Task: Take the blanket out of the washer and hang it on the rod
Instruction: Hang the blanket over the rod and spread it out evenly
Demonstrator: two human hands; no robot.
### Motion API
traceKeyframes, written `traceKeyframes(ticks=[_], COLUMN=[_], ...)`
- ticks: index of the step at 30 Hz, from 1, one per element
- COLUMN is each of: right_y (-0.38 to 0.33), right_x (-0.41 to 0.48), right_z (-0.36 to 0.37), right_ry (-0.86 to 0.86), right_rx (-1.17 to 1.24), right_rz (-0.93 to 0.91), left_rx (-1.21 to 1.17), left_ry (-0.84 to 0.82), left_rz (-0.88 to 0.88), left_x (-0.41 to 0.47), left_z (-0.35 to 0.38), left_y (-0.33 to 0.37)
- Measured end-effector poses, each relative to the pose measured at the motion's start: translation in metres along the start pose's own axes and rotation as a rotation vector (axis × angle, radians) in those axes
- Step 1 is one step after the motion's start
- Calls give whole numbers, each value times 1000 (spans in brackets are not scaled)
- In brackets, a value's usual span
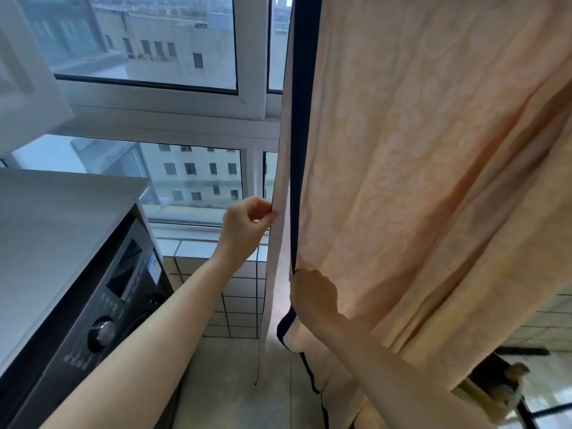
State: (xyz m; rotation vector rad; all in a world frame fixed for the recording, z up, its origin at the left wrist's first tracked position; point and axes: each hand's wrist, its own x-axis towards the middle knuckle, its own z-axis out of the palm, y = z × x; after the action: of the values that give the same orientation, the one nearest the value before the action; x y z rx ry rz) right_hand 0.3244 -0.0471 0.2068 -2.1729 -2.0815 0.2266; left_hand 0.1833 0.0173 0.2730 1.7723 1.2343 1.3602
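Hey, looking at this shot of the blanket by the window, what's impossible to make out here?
Head view only.
The rod: beyond the top edge; the blanket runs out of frame there.
Door of the washer: hidden by the left forearm and the bottom edge.
Panel labels: too small and blurred.
Blurred object at lower right: partly behind the blanket.
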Motion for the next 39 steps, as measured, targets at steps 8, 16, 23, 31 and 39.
traceKeyframes(ticks=[8,16,23,31,39], right_y=[-8,-20,-19,1,13], right_x=[0,6,0,-5,18], right_z=[-16,-60,-75,-87,-73], right_ry=[31,344,508,763,479], right_rx=[137,185,348,468,328], right_rz=[11,-84,-134,-24,70], left_rx=[7,-69,-120,-227,-189], left_ry=[-69,-83,-76,-141,-205], left_rz=[-1,-65,-106,-200,-207], left_x=[1,4,5,6,8], left_z=[3,3,6,13,16], left_y=[2,-3,-5,-5,-5])
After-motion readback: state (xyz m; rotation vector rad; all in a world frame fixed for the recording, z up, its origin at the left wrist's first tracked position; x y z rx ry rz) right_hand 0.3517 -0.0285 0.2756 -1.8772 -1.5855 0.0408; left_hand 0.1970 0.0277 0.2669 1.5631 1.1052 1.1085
